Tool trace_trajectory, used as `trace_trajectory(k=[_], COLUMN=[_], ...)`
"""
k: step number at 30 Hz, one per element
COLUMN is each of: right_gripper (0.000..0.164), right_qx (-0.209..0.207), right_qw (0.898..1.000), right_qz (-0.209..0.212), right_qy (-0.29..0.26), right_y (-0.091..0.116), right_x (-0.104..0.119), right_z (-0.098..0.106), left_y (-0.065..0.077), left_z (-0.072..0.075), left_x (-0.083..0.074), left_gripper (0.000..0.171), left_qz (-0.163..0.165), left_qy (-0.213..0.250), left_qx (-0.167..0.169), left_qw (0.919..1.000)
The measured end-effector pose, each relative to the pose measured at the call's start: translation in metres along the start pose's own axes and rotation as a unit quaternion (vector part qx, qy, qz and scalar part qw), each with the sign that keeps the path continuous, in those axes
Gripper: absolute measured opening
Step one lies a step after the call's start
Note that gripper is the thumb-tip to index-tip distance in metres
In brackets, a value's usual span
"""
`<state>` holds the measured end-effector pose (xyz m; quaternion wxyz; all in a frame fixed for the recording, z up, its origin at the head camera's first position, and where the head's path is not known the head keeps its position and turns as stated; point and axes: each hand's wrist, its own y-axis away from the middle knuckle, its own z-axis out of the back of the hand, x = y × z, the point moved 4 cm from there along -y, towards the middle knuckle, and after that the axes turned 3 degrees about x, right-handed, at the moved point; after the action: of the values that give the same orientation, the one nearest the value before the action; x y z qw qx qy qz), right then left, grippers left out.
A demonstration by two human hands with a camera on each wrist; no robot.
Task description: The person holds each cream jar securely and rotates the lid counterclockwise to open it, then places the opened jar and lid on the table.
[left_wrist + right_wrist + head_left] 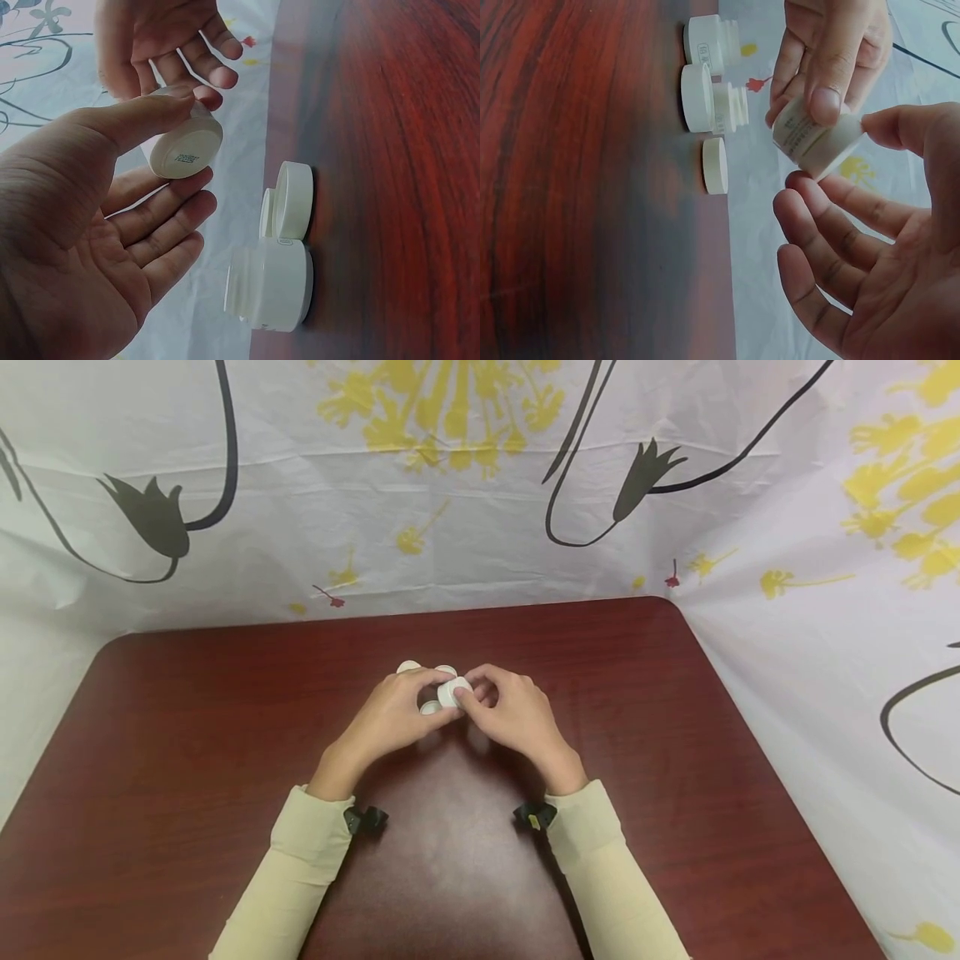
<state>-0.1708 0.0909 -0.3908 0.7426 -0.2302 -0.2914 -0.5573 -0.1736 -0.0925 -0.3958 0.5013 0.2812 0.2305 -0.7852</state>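
Both hands meet over the far middle of the table around a small white jar [453,692] with its lid [832,150] on it. In the left wrist view, the left hand [90,210] grips the jar between thumb and fingers. The jar is tilted there, and dark print shows on its round base. The right hand [877,247] pinches the lid between thumb and fingertips in the right wrist view, its other fingers loosely bent. Small print runs along the jar's side.
Close by on the dark red wooden table [187,760] stand open white jars, one [274,289] with its threaded neck showing. Loose white lids stand beside them, one [697,97] in front of another jar [731,109], one [715,165] apart. A patterned white cloth [285,502] hangs behind.
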Motion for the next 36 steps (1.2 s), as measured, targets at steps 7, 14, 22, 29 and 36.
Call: trace_trajectory(k=[7, 14, 22, 29, 36], right_gripper=[0.027, 0.043, 0.037, 0.03, 0.029], right_qx=[0.01, 0.007, 0.0, 0.005, 0.013], right_qw=[1.0, 1.0, 1.0, 1.0, 1.0], right_qz=[0.007, -0.007, -0.004, 0.006, 0.011], right_qy=[0.007, -0.001, 0.001, 0.001, 0.007], right_y=[0.0004, -0.0005, 0.0002, 0.0003, 0.0004], right_x=[0.0015, -0.0012, -0.0013, -0.0009, 0.0004], right_z=[0.0011, -0.0008, -0.0001, -0.0003, -0.0003], left_y=[-0.0002, 0.0, -0.0001, -0.0003, 0.0], left_z=[-0.0009, -0.0005, -0.0021, -0.0017, -0.0016], left_x=[0.0001, -0.0011, -0.0021, -0.0017, -0.0017], left_gripper=[0.046, 0.043, 0.043, 0.046, 0.046], left_qz=[-0.003, -0.007, -0.015, -0.004, -0.002], left_qy=[0.0, 0.001, 0.003, 0.006, 0.006], left_qx=[0.001, -0.003, -0.005, -0.002, -0.001], left_qw=[1.0, 1.0, 0.9999, 1.0, 1.0])
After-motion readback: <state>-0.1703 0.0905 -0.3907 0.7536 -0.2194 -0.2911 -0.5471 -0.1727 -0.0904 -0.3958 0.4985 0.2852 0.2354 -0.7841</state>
